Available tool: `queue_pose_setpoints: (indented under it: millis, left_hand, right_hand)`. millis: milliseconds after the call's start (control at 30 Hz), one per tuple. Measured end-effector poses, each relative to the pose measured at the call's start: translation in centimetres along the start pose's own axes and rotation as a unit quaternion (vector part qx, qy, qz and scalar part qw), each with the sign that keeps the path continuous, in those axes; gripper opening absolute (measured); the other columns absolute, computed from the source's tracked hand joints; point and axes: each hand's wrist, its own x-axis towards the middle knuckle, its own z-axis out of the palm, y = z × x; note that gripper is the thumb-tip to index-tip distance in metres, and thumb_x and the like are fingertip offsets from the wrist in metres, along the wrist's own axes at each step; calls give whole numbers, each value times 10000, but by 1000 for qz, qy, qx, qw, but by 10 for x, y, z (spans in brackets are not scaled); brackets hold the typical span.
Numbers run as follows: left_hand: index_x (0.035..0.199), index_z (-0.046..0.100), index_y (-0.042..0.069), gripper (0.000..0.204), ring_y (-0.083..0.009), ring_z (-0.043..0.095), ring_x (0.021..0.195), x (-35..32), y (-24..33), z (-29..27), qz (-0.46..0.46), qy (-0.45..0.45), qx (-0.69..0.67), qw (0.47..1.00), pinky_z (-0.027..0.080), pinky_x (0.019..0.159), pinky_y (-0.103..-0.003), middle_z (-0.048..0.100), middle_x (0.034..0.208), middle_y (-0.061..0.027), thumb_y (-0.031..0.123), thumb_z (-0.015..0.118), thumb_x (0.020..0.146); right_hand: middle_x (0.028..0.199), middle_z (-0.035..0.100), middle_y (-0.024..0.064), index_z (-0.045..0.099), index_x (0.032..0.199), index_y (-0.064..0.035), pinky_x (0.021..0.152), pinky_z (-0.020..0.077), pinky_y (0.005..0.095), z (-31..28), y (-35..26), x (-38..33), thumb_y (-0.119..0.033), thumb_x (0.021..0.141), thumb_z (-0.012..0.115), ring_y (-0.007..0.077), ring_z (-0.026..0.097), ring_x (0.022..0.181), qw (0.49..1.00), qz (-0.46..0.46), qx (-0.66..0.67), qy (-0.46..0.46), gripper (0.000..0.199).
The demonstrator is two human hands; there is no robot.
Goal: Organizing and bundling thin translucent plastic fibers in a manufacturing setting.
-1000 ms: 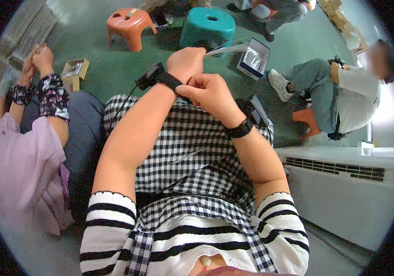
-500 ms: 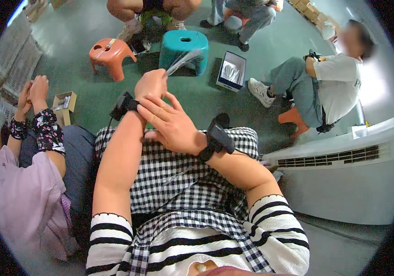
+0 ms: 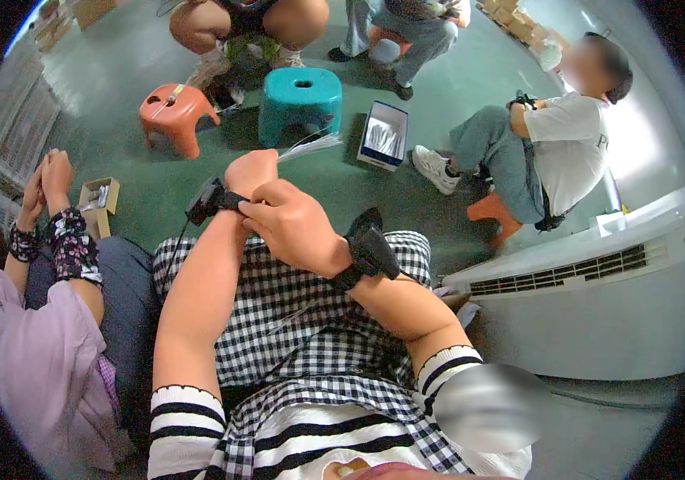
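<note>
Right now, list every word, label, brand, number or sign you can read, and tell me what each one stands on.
No whole word can be read.
White shirt at right: dark lettering on the chest, partly turned out of sight.
Blue-and-white box: any print on its near side is too small to read.
Cardboard boxes at top right: too small and blurred.
Black wrist strap by the right hand: no print visible.

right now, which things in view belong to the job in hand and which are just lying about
In use:
thin clear strands, held in the left hand
black strap on the left wrist, touched by the right hand

Seemingly just lying about:
teal stool
orange stool, left of it
cardboard box, far left
blue-and-white box; its pale contents could be related
</note>
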Motion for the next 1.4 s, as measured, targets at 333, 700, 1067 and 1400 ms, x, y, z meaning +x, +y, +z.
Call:
queue_pose_setpoints:
  millis: [333,700,1067,1400]
  left_hand:
    - [853,612,52,211,-361,596,877,0,9,-6,17,-37,-3,999,471,721,-454,620,910,-192,170,451,786]
    - [811,547,24,190,-405,549,831,-11,21,-12,-4,93,-89,992,434,700,-469,592,844,-197,184,445,827]
    - [856,556,17,163,-374,557,758,-13,21,-16,31,167,-225,959,430,657,-433,575,758,-184,176,534,826]
    - [958,536,53,185,-26,311,438,6,1,-12,-99,-2,-723,683,242,369,-198,413,611,43,229,504,910]
  right_hand:
    - [862,550,135,571,955,-13,634,483,367,-3,8,-2,-26,710,584,311,569,743,998,49,-4,-27,246]
    - [1161,363,390,390,1115,111,674,519,371,0,-8,7,-13,637,567,418,550,883,990,47,-126,-47,524]
    - [934,492,245,476,872,51,599,507,366,-2,-5,6,-51,654,582,330,577,761,987,48,-144,-52,263]
    - [804,495,138,476,763,-10,606,479,364,4,-7,8,-94,651,589,281,551,717,995,-2,-104,-3,180]
